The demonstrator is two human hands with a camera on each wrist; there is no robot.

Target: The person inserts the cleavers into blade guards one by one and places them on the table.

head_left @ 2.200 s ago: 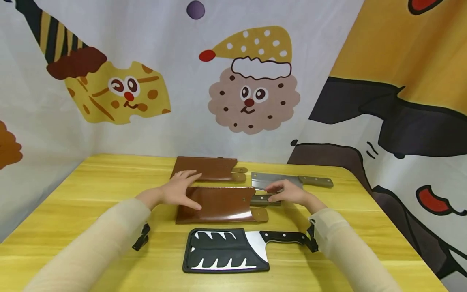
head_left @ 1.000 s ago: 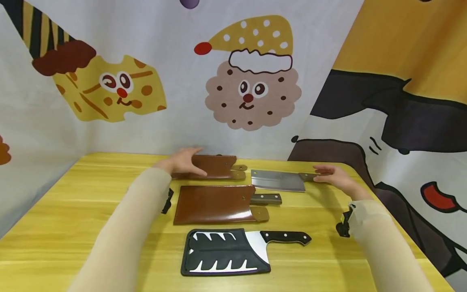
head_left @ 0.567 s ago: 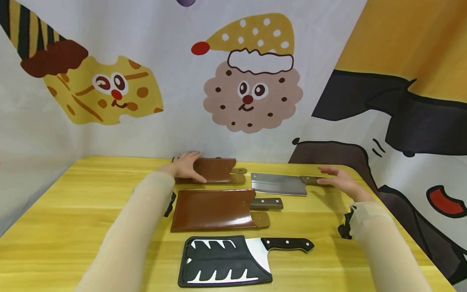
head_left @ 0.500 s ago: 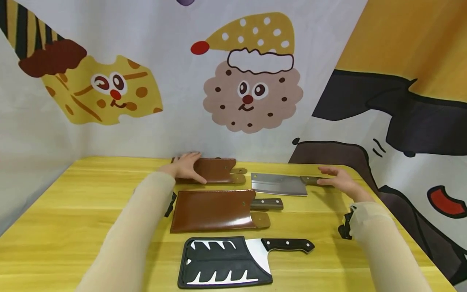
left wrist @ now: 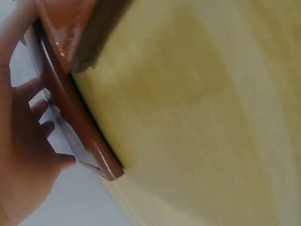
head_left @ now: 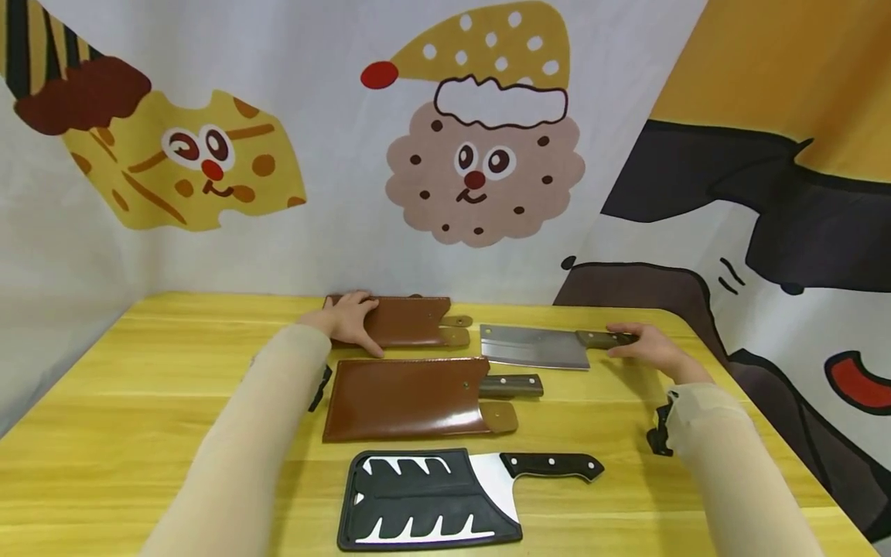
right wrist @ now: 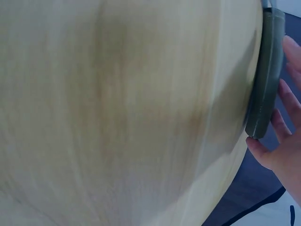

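My left hand (head_left: 351, 321) lies spread over the left end of the back brown sheath (head_left: 411, 321), thumb toward me. In the left wrist view the spread fingers (left wrist: 35, 87) come right up to that sheath's edge (left wrist: 87, 127). At the back right a bare metal cleaver (head_left: 534, 346) lies flat, blade pointing left. My right hand (head_left: 647, 346) is at the end of its handle (head_left: 597, 339). The right wrist view has loosely extended fingertips beside the dark handle (right wrist: 267, 75), with the thumb at its tip.
A larger brown sheath (head_left: 404, 401) with a cleaver handle (head_left: 511, 385) sticking out lies in the middle. Nearest me is a cleaver in a black cover (head_left: 418, 499), its black handle (head_left: 550, 464) pointing right. A cartoon-printed cloth (head_left: 334, 255) hangs behind the wooden table (head_left: 174, 425).
Both hands went from the middle sheath to the back row, left to the back sheath, right to the bare cleaver's handle. Lately the left has shifted slightly left and the right has settled lower.
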